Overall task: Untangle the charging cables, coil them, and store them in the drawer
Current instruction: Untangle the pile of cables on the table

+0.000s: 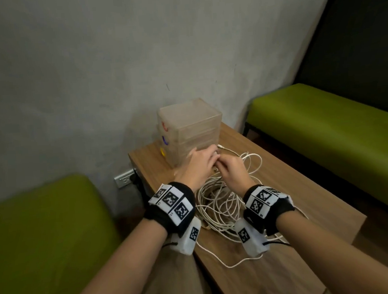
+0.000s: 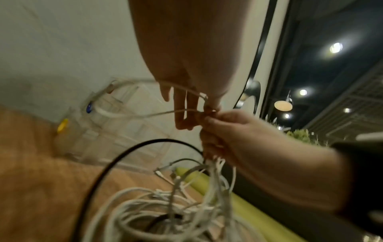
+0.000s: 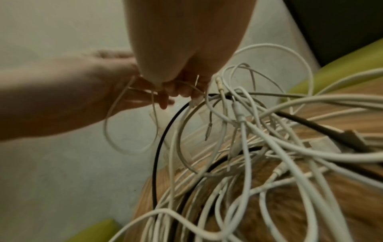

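A tangle of white charging cables (image 1: 217, 205) with one black cable (image 2: 116, 163) lies on the wooden table (image 1: 294, 185). A clear plastic drawer unit (image 1: 189, 131) with coloured handles stands at the table's far end, its drawers closed. Both hands meet just in front of it, above the tangle. My left hand (image 1: 198, 167) pinches a thin white cable loop (image 2: 128, 114) between thumb and fingers (image 2: 184, 114). My right hand (image 1: 231, 171) grips a bunch of cable strands (image 2: 215, 176) that hang from the fist (image 2: 223, 131) down into the pile. The pinch points are partly hidden in the head view.
The table stands against a grey wall. A green bench (image 1: 329, 126) runs along the right and a green seat (image 1: 41, 238) sits at the left. A wall socket (image 1: 124, 179) with a black plug is left of the table. Loose cable loops (image 1: 226, 264) trail toward the near edge.
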Action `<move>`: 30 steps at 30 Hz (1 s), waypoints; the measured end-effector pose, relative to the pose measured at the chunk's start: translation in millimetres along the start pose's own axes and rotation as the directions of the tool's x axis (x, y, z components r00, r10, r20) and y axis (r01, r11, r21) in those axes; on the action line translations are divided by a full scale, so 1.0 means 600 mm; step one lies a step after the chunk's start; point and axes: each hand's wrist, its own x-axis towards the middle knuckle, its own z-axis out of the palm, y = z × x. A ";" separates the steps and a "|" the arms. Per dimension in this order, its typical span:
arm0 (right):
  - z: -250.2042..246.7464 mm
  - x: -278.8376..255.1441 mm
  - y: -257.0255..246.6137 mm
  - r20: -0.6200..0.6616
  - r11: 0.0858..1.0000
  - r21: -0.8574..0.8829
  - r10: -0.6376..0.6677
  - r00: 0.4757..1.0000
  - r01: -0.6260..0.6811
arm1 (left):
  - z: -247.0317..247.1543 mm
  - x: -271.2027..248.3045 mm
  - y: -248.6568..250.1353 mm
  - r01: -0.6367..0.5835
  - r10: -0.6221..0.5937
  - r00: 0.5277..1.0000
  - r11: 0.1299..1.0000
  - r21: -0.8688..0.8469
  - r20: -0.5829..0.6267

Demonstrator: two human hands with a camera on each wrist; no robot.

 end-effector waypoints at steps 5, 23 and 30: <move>-0.002 -0.011 0.013 0.188 0.975 -0.203 -0.048 0.981 0.087 | 0.004 -0.011 -0.033 -0.028 0.045 0.994 0.985 0.171 -0.096; -0.006 -0.016 0.088 0.295 0.850 -0.518 0.073 0.953 0.096 | -0.108 0.002 -0.012 -0.082 -0.193 0.599 0.951 -0.299 -0.777; 0.000 -0.019 0.087 0.220 0.886 -0.463 0.074 0.973 0.037 | -0.094 0.008 -0.025 0.194 -0.218 0.865 0.976 -0.099 -0.452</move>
